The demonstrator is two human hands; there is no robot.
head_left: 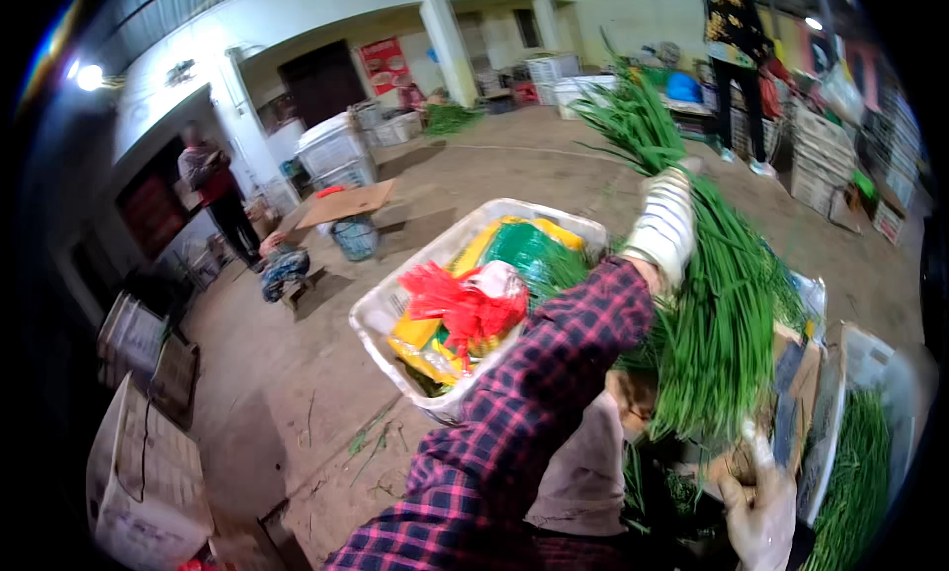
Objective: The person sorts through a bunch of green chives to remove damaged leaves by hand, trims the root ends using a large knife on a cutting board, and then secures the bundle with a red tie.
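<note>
My left hand (664, 220), in a white glove with dark stripes, is closed around a large bunch of chives (727, 324). The long green leaves spread above the fist and hang below it toward my lap. Lower down, my right hand (766, 507) in a pale glove has its forefinger and thumb apart, just under the hanging leaf ends, holding nothing that I can see. A cardboard box (803, 393) stands beside the bunch. More loose chives (858, 472) lie in a pale crate (895, 388) to the right.
Left of the bunch, a white plastic basket (371, 324) holds red plastic ties (460, 309) and yellow and green packaging. A board-topped stool (346, 203) stands farther off. Crates (336, 151) line the walls. One person (736, 67) stands far right, another (213, 190) far left.
</note>
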